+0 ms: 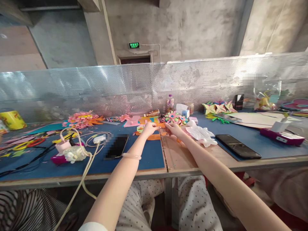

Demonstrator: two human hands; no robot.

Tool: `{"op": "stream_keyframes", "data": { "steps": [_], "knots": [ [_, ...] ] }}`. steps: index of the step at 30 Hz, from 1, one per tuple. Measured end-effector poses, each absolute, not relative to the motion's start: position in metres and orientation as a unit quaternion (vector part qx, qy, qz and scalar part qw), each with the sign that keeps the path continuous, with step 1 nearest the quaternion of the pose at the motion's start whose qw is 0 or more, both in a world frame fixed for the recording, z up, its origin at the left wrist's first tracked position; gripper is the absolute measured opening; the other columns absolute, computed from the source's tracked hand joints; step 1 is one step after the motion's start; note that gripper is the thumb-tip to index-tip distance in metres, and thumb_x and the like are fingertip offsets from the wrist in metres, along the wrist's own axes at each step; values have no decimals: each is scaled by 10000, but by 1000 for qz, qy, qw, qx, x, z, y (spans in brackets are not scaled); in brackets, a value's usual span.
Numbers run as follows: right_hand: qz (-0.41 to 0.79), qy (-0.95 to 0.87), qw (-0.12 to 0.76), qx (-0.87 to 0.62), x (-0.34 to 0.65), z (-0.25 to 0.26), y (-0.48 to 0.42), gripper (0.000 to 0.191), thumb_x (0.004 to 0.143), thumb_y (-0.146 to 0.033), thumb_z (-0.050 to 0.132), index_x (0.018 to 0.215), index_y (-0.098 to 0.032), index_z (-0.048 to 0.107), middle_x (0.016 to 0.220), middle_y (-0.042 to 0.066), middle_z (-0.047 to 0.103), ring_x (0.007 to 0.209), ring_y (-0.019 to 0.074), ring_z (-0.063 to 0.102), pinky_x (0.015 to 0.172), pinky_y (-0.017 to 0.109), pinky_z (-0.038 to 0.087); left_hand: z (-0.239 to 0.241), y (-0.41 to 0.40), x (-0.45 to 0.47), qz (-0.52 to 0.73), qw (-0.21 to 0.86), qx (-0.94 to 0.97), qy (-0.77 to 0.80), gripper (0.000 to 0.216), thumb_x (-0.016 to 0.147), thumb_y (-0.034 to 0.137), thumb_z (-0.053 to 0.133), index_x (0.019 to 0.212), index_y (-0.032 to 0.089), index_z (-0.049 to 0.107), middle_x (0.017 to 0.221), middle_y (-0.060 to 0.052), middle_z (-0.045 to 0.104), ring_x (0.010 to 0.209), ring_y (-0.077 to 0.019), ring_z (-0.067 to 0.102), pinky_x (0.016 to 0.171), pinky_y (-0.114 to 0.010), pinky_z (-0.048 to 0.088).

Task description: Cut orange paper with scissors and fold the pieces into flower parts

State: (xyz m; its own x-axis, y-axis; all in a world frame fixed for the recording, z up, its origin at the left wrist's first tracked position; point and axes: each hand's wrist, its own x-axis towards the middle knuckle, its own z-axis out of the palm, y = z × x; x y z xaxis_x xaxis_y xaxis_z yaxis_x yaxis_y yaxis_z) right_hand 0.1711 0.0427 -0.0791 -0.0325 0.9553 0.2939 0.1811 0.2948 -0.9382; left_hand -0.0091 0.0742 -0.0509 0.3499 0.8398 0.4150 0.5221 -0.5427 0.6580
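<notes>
Both arms reach out over the table. My left hand (150, 128) pinches one side of a piece of orange paper (161, 125), and my right hand (173, 129) has its fingers closed at the other side. The fingertips are small in view, so the exact fold of the paper cannot be made out. Just below it, an orange paper strip (154, 137) lies on the blue mat. Behind the hands are pink paper sheets (133, 121) and a paper flower (173, 118) in pink and green.
Crumpled white tissue (201, 133) lies right of my right hand. Phones rest on either side, a left one (122, 145) and a right one (237, 146). Chargers with cables (74, 154) stand at left. A perforated metal screen (144, 85) closes off the back.
</notes>
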Motion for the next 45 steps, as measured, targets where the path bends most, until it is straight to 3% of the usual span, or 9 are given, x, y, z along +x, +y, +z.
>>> {"op": "stream_keyframes", "data": {
  "steps": [7, 14, 19, 29, 35, 38, 45],
  "knots": [
    [441, -568, 544, -432, 169, -74, 39, 412, 753, -528, 540, 723, -123, 605, 727, 91, 648, 479, 86, 526, 374, 179, 414, -50, 71, -6, 394, 287, 775, 402, 320, 632, 455, 631, 633, 137, 599, 606, -14, 589, 611, -150, 534, 546, -240, 352],
    [470, -562, 554, -396, 167, -62, 23, 382, 749, -493, 566, 696, -116, 598, 722, 92, 645, 484, 80, 512, 401, 184, 400, -44, 63, -6, 399, 385, 736, 388, 315, 621, 403, 675, 775, 130, 641, 729, -62, 658, 734, -176, 600, 609, -256, 428],
    [464, -571, 553, -391, 169, -64, 26, 343, 745, -465, 574, 713, -125, 604, 723, 81, 640, 514, 90, 529, 407, 184, 404, -45, 65, -6, 400, 393, 732, 386, 312, 611, 403, 691, 765, 134, 654, 729, -67, 667, 726, -170, 605, 625, -263, 444],
    [412, -619, 537, -400, 170, -68, 32, 199, 736, -316, 549, 701, -128, 607, 748, 80, 649, 500, 87, 509, 409, 194, 433, -45, 64, -5, 410, 392, 727, 386, 372, 605, 423, 701, 839, 138, 651, 789, -79, 680, 760, -192, 624, 620, -272, 462],
    [230, -656, 532, -484, 165, -72, 34, 125, 699, -248, 516, 659, -152, 586, 573, 10, 588, 433, 84, 473, 340, 173, 381, -42, 58, -6, 376, 423, 714, 412, 435, 665, 550, 599, 836, 153, 653, 814, -85, 683, 786, -220, 634, 622, -298, 483],
    [218, -653, 545, -480, 163, -71, 35, 129, 704, -249, 499, 696, -157, 588, 579, 2, 579, 468, 91, 498, 360, 168, 396, -43, 58, -7, 374, 444, 709, 400, 419, 624, 483, 670, 890, 159, 647, 879, -86, 677, 837, -220, 627, 664, -310, 490],
    [316, -607, 556, -472, 159, -69, 35, 148, 731, -274, 494, 650, -156, 532, 525, -10, 495, 450, 91, 487, 344, 179, 423, -48, 63, -6, 422, 437, 677, 415, 323, 571, 288, 726, 837, 144, 611, 912, -87, 642, 862, -201, 600, 664, -286, 495]
  ]
}}
